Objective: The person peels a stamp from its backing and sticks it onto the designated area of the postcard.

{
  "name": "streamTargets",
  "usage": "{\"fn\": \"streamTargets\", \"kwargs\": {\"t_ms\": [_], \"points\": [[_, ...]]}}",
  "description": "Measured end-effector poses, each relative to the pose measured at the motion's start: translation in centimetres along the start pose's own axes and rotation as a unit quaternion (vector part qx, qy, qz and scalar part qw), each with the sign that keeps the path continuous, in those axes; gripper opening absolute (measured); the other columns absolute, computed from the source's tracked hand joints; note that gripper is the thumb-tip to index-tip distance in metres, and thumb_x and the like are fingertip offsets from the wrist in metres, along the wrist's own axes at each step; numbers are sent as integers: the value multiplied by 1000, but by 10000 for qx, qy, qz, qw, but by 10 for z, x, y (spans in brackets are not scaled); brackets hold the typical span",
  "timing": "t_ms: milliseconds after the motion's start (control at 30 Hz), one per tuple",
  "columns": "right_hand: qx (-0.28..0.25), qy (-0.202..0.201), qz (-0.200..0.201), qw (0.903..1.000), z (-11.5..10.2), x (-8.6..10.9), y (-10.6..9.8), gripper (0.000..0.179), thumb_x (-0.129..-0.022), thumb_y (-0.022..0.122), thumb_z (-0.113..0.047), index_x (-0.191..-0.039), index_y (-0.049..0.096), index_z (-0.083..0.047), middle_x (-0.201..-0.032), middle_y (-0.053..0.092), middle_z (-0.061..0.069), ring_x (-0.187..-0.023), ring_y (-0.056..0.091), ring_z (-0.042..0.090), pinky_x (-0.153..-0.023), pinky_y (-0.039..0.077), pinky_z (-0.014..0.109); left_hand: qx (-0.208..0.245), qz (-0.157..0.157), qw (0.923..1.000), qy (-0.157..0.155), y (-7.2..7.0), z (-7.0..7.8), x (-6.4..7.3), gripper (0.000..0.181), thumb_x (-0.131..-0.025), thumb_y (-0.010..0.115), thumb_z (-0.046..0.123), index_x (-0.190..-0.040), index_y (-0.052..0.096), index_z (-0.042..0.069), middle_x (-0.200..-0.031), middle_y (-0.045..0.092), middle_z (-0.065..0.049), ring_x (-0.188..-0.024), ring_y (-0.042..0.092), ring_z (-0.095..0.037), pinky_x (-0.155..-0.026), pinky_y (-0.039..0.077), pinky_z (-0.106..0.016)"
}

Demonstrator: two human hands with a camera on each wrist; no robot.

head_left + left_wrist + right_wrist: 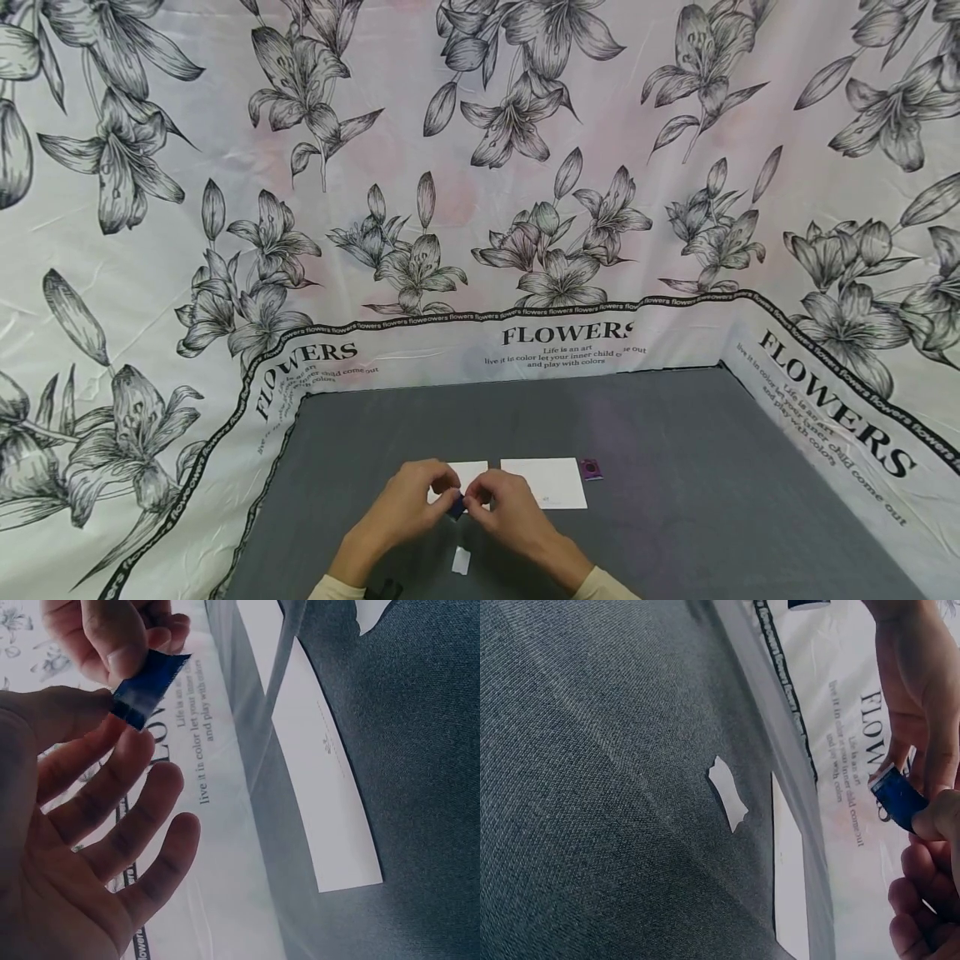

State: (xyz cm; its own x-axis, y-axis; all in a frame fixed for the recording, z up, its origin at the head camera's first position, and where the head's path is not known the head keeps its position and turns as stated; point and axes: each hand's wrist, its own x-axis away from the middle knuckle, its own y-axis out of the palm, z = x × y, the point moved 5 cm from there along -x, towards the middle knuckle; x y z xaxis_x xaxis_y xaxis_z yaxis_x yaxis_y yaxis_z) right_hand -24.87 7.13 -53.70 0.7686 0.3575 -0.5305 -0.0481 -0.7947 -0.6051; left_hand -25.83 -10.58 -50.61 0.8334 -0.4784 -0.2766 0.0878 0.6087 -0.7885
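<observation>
A small glossy dark-blue packet with a serrated edge is held between both hands, above the near edge of the white cards. My left hand pinches one end between thumb and index finger, its other fingers spread loosely in the left wrist view. At the opposite end, my right hand grips the packet with its thumb pressed on the face and the fingers curled behind. A pale strip runs along the far end of the packet in the right wrist view.
Two white cards lie side by side on the dark grey cloth, the left one partly behind the hands. A small purple packet lies at the right card's edge. Nearer the body is a torn-looking white scrap. A flower-printed curtain surrounds the surface.
</observation>
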Motion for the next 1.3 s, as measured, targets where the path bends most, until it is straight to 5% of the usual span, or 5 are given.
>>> {"fn": "streamTargets", "kwargs": {"t_ms": [267, 600, 733, 933, 1300], "points": [[87, -426, 293, 9986, -1, -1, -2, 16, -88, 85, -1, -93, 76, -13, -87, 72, -4, -79, 66, 5, -69, 60, 33, 56, 116, 9999, 26, -1, 0, 0, 10, -100, 78, 9, -95, 79, 18, -86, 70, 14, -78, 60, 5, -74, 55, -25], [-144, 63, 102, 9998, 2, -2, -4, 11, -93, 84, -7, -97, 77, -15, -88, 72, -6, -80, 70, 15, -74, 61, 37, 243, 567, 9980, -124, -2, -2, 1, 11, -99, 79, 7, -94, 78, 17, -85, 73, 12, -76, 61, 1, -74, 60, -32], [-121, 283, 138, 9994, 4, -4, -7, 11, -94, 83, -7, -96, 77, -17, -87, 72, -8, -79, 67, 8, -75, 62, 38, 467, 656, 9967, 4, -3, 0, 0, 10, -99, 79, 7, -95, 79, 16, -85, 75, 10, -75, 63, 0, -74, 62, -37], [-248, 566, 128, 9980, 8, -9, -11, 10, -97, 81, -9, -96, 77, -19, -85, 70, -11, -78, 60, -1, -75, 61, 37, 803, 705, 9942, 106, -3, -1, -2, 9, -99, 80, 6, -96, 79, 15, -88, 78, 7, -76, 65, 1, -74, 59, -27], [-192, 235, 29, 9995, 13, -13, -13, 11, -96, 81, -9, -97, 76, -18, -89, 71, -9, -81, 62, -3, -74, 60, 37, 728, 557, 9957, -97, 2, -6, -3, 7, -101, 78, 9, -96, 79, 14, -86, 77, 8, -77, 65, -4, -74, 60, -30]]}}
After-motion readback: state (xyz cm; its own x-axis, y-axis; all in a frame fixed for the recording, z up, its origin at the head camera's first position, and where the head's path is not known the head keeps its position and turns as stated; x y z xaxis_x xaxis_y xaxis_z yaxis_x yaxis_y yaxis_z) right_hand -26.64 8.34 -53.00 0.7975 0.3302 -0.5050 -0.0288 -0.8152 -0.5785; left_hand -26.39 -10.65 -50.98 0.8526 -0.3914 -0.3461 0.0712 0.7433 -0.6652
